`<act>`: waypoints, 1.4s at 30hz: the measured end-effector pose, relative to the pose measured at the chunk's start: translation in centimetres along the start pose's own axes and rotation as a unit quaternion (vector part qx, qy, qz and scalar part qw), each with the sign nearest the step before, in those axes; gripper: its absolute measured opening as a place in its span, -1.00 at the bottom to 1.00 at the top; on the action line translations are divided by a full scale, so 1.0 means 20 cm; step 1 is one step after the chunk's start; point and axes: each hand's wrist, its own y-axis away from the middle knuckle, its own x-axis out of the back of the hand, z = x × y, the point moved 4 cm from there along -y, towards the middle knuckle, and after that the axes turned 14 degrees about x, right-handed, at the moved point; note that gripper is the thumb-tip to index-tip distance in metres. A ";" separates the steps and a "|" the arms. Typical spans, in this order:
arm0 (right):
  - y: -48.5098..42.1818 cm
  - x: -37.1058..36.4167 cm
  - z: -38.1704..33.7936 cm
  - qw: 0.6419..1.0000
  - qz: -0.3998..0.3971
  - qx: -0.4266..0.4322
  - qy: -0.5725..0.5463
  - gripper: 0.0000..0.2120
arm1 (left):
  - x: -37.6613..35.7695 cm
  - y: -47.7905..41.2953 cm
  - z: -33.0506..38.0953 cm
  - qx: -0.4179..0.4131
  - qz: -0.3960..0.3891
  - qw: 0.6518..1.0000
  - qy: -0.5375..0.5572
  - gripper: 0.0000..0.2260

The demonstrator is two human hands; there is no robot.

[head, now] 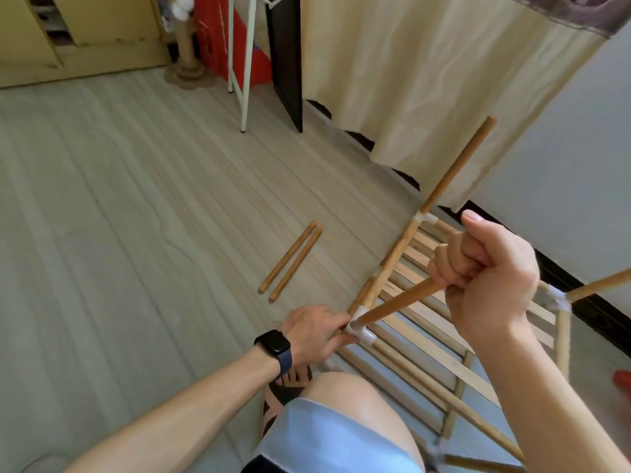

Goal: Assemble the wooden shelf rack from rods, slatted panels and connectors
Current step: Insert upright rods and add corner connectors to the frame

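- right hand (488, 271) fisted round the upper end of a rod (396, 303), thumb on top, full grip
- left hand (314, 331) pinches the white connector (360, 327) at the panel's near-left corner, bracing it
- slatted panel (426, 339) lies flat on the floor (136, 199), near the curtain edge
- rod's lower tip is in the connector's up-facing socket; long axis slants up and right to the right hand; seating depth can't tell
- my read: the push must run down that axis, right hand drives, left resists
- far-left corner rod (457, 165) stands in its connector
- two spare rods (290, 262) on the floor left of the panel, left hand nearer
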 end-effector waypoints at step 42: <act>0.15 0.03 0.27 0.988 -0.072 -0.030 0.134 -0.22 | 0.28 -0.04 0.06 0.056 -0.113 0.965 0.231 -0.52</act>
